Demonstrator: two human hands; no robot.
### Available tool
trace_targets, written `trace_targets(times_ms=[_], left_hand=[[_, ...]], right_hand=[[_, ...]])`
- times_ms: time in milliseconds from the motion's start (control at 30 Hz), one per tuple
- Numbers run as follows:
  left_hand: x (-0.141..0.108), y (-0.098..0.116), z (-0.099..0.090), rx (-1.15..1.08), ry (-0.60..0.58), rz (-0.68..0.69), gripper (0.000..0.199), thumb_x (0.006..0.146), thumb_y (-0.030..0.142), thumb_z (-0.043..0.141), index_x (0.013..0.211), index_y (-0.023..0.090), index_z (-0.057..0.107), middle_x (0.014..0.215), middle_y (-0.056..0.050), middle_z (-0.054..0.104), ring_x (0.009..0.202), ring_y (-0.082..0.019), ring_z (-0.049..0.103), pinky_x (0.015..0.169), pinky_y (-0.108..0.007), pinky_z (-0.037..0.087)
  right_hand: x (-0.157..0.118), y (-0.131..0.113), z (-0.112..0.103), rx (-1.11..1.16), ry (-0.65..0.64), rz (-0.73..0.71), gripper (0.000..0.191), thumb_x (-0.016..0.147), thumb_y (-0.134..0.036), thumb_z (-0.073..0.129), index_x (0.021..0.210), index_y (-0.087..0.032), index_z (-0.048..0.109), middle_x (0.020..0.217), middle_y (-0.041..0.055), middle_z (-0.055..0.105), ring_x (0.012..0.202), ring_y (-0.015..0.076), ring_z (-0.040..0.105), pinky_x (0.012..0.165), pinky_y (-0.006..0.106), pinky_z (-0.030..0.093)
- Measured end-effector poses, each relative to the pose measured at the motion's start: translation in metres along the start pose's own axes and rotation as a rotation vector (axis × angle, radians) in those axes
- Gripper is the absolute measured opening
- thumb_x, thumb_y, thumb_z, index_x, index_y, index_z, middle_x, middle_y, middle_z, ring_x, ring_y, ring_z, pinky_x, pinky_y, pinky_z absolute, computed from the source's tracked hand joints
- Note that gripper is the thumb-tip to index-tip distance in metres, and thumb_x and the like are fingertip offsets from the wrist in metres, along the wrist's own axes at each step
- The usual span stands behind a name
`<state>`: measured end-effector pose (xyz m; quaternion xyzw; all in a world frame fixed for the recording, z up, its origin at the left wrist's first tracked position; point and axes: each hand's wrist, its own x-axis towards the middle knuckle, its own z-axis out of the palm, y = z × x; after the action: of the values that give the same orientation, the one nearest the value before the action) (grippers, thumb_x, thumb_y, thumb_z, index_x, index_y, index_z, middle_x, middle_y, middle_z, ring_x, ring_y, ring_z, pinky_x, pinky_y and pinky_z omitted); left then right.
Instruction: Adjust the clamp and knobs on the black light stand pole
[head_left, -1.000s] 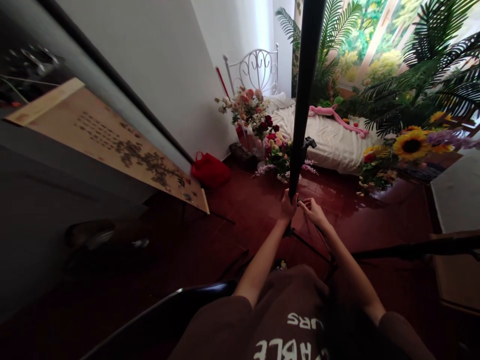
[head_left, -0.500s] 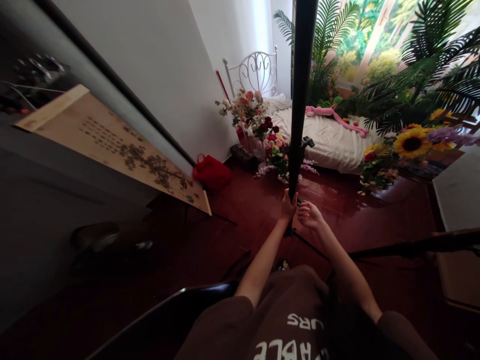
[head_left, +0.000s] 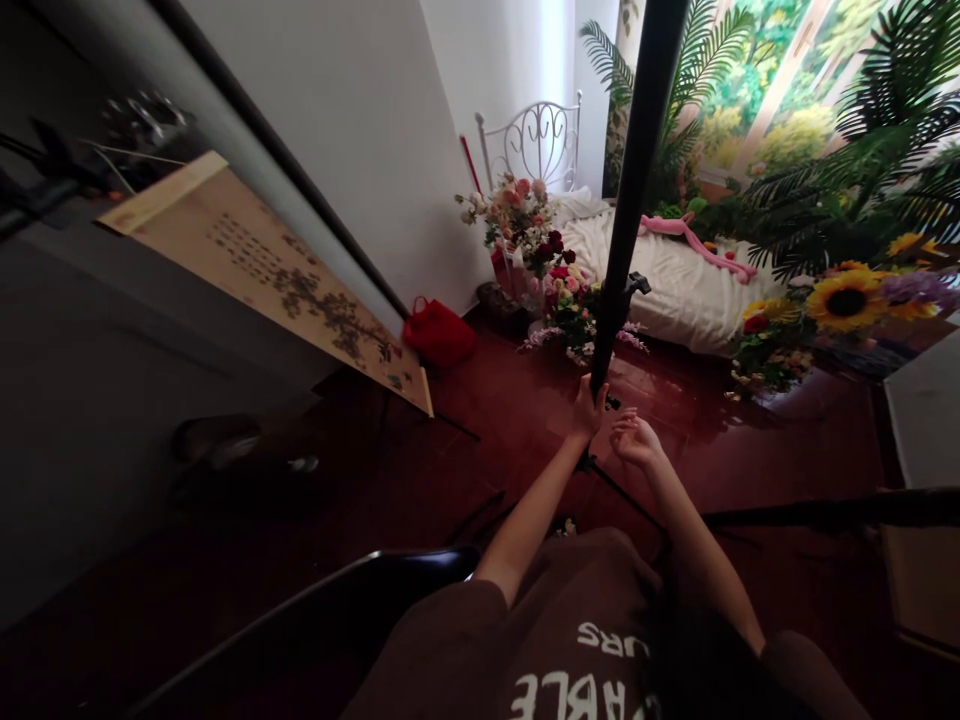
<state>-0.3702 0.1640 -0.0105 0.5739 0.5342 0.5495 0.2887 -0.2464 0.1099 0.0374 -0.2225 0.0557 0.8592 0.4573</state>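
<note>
A tall black tripod stand [head_left: 628, 190] rises in front of me, slightly tilted, its top out of view. My left hand [head_left: 589, 408] is wrapped round its pole low down, above where the legs spread. A small dark knob [head_left: 613, 403] sticks out from the pole beside that grip. Just below the knob is my right hand [head_left: 634, 440], palm turned up, its fingers loosely bent and apart with nothing visible in them. Higher on the pole sits another black knob [head_left: 637, 284].
A hanging scroll [head_left: 300, 290] slants at the left, near a red bag [head_left: 439, 332]. Flowers [head_left: 570, 300] and a white-draped bed [head_left: 682, 295] stand beyond the pole. Sunflowers [head_left: 846, 300] are at right. Another dark pole [head_left: 832, 508] crosses the lower right.
My right hand has loosened from a pinch at the small knob and moved slightly down, away from it. The stand leans more to the right in view; my left hand keeps its grip.
</note>
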Motion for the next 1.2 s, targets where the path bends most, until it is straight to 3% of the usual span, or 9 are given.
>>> trace_targets(times_ms=[167, 267, 367, 467, 600, 733, 900, 1067, 1200], left_hand=[[-0.039, -0.015, 0.001, 0.001, 0.072, -0.18, 0.052, 0.097, 0.053, 0.022, 0.124, 0.019, 0.051, 0.117, -0.012, 0.06, 0.114, -0.019, 0.056, 0.102, -0.035, 0.042], [-0.073, -0.029, 0.011, 0.068, 0.07, -0.369, 0.05, 0.096, 0.049, 0.029, 0.13, 0.016, 0.046, 0.128, -0.017, 0.055, 0.124, -0.022, 0.051, 0.107, -0.039, 0.039], [-0.098, -0.032, 0.031, 0.106, -0.041, -0.542, 0.049, 0.096, 0.043, 0.034, 0.13, 0.01, 0.045, 0.126, -0.022, 0.057, 0.119, -0.024, 0.056, 0.105, -0.041, 0.041], [-0.107, -0.016, 0.06, 0.101, -0.227, -0.485, 0.048, 0.096, 0.038, 0.034, 0.132, 0.009, 0.045, 0.132, -0.022, 0.054, 0.125, -0.024, 0.052, 0.108, -0.041, 0.038], [-0.107, 0.033, 0.111, 0.064, -0.511, -0.238, 0.047, 0.097, 0.039, 0.03, 0.135, 0.015, 0.045, 0.133, -0.015, 0.056, 0.128, -0.022, 0.051, 0.112, -0.042, 0.034], [-0.117, 0.092, 0.161, -0.024, -0.761, 0.083, 0.046, 0.098, 0.043, 0.028, 0.133, 0.021, 0.047, 0.126, -0.01, 0.062, 0.121, -0.021, 0.056, 0.111, -0.045, 0.034], [-0.145, 0.146, 0.213, -0.268, -1.061, 0.382, 0.05, 0.095, 0.049, 0.038, 0.134, 0.019, 0.043, 0.129, -0.012, 0.059, 0.122, -0.021, 0.054, 0.107, -0.04, 0.04], [-0.176, 0.17, 0.253, -0.402, -1.119, 0.301, 0.058, 0.09, 0.044, 0.051, 0.138, 0.015, 0.036, 0.131, -0.016, 0.055, 0.12, -0.022, 0.055, 0.103, -0.038, 0.043], [-0.185, 0.177, 0.265, -0.356, -1.072, 0.182, 0.039, 0.091, 0.039, 0.049, 0.123, 0.016, 0.046, 0.11, -0.011, 0.064, 0.097, -0.018, 0.063, 0.087, -0.03, 0.048]], right_hand=[[-0.059, -0.014, -0.084, -0.138, 0.234, -0.296, 0.02, 0.071, -0.004, 0.051, 0.065, -0.023, 0.045, 0.05, -0.009, 0.043, 0.041, 0.0066, 0.046, 0.046, 0.02, 0.043], [-0.113, -0.021, -0.141, -0.267, 0.562, -0.588, 0.024, 0.062, -0.003, 0.044, 0.057, -0.027, 0.045, 0.049, -0.005, 0.041, 0.037, 0.012, 0.046, 0.04, 0.03, 0.041], [-0.172, -0.027, -0.179, -0.205, 0.699, -0.726, 0.023, 0.057, -0.008, 0.042, 0.047, -0.026, 0.035, 0.042, -0.003, 0.029, 0.028, 0.013, 0.036, 0.034, 0.034, 0.032], [-0.222, -0.034, -0.198, -0.11, 0.791, -0.862, 0.022, 0.057, -0.013, 0.042, 0.044, -0.026, 0.029, 0.039, -0.0031, 0.024, 0.024, 0.0127, 0.029, 0.031, 0.033, 0.026], [-0.262, -0.043, -0.202, 0.044, 0.852, -1.031, 0.015, 0.062, -0.018, 0.046, 0.053, -0.024, 0.036, 0.041, -0.0056, 0.037, 0.029, 0.011, 0.04, 0.033, 0.027, 0.036], [-0.277, -0.051, -0.183, 0.174, 0.949, -1.118, 0.015, 0.079, -0.025, 0.044, 0.066, -0.021, 0.051, 0.051, -0.0059, 0.057, 0.041, 0.0065, 0.054, 0.043, 0.018, 0.044], [-0.283, -0.068, -0.152, -0.119, 0.949, -1.115, 0.037, 0.084, -0.055, 0.048, 0.083, -0.02, 0.062, 0.065, -0.0016, 0.069, 0.049, 0.0098, 0.061, 0.044, 0.02, 0.044], [-0.289, -0.091, -0.14, -0.377, 1.031, -1.127, 0.058, 0.069, -0.075, 0.057, 0.075, -0.018, 0.064, 0.057, 0.0003, 0.066, 0.044, 0.0115, 0.056, 0.041, 0.022, 0.036], [-0.294, -0.105, -0.14, -0.606, 1.142, -1.141, 0.064, 0.061, -0.08, 0.06, 0.07, -0.017, 0.064, 0.056, 0.0021, 0.064, 0.045, 0.0121, 0.054, 0.043, 0.024, 0.033]])
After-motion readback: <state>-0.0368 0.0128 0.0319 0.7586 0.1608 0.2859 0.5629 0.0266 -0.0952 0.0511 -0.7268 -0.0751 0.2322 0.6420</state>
